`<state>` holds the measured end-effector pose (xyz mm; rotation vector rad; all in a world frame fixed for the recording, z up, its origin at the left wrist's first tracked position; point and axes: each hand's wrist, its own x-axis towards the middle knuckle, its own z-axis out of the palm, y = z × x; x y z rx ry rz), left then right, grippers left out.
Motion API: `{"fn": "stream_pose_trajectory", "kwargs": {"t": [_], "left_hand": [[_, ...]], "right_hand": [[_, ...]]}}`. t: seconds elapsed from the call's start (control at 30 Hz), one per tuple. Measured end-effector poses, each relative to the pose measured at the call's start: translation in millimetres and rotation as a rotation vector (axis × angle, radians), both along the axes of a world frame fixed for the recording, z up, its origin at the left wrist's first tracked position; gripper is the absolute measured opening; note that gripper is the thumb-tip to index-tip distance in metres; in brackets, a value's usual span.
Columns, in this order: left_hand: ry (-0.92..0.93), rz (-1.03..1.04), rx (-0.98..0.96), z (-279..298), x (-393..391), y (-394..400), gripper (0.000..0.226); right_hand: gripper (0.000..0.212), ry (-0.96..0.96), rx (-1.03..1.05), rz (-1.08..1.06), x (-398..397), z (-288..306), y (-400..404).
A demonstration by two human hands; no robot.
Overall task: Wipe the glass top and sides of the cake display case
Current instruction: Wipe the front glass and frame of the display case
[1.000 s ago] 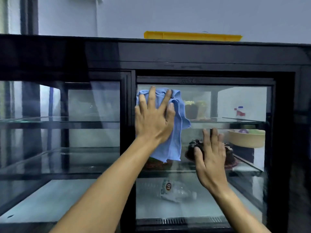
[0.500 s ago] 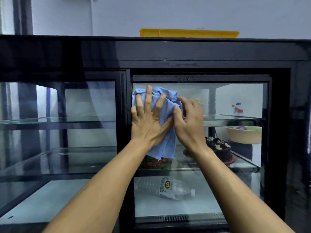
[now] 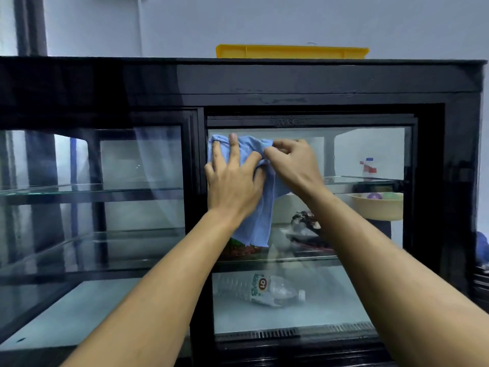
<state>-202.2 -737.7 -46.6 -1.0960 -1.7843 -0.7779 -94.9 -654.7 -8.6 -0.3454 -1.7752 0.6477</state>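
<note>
The black-framed cake display case point(image 3: 317, 83) fills the view, with sliding glass panes. A light blue cloth point(image 3: 260, 221) hangs against the upper left of the right pane point(image 3: 370, 154). My left hand point(image 3: 232, 181) lies flat on the cloth with fingers spread, pressing it to the glass. Just to its right, my right hand point(image 3: 293, 165) pinches the cloth's top edge with curled fingers. The lower part of the cloth droops below both hands.
A yellow tray point(image 3: 291, 51) lies on top of the case. Inside sit a chocolate cake point(image 3: 304, 221), a beige bowl point(image 3: 378, 207), a plastic bottle point(image 3: 267, 290) lying on the floor and glass shelves point(image 3: 92, 192). The left pane point(image 3: 119, 168) is bare.
My right hand rose from the glass beside the cake to the cloth and now pinches its top edge. My left hand stayed flat on the cloth.
</note>
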Motion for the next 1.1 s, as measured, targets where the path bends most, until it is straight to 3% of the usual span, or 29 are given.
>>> {"fn": "stream_pose_trajectory", "kwargs": {"t": [0.13, 0.27, 0.37, 0.47, 0.57, 0.63, 0.73, 0.87, 1.1], "left_hand": [[-0.015, -0.083, -0.028, 10, 0, -17, 0.028], [-0.135, -0.298, 0.090, 27, -5, -39, 0.024], [-0.291, -0.456, 0.285, 47, -18, -56, 0.023], [-0.533, -0.549, 0.349, 59, -22, -63, 0.028], [-0.810, -0.782, 0.471, 73, -27, -77, 0.022], [-0.897, -0.916, 0.532, 82, -39, -100, 0.018], [-0.880, -0.936, 0.492, 79, -65, -137, 0.019], [-0.775, -0.829, 0.288, 65, -80, -154, 0.022], [-0.530, -0.676, 0.303, 75, -75, -161, 0.027]], "right_hand": [[0.023, 0.013, -0.039, 0.102, -6, -1, -4], [0.010, 0.236, -0.240, 0.188, -9, 7, -1], [0.012, 0.312, -0.307, 0.182, -7, 10, 3], [0.012, 0.287, -0.323, 0.209, -6, 12, 1], [0.013, 0.321, -0.409, 0.205, 1, 16, 5], [0.012, 0.387, -0.457, 0.214, 11, 16, 14], [0.014, 0.418, -0.411, 0.140, 31, 12, 30], [0.022, 0.416, -0.308, 0.063, 41, 10, 38], [0.026, 0.244, 0.023, -0.255, 54, 13, 31]]}}
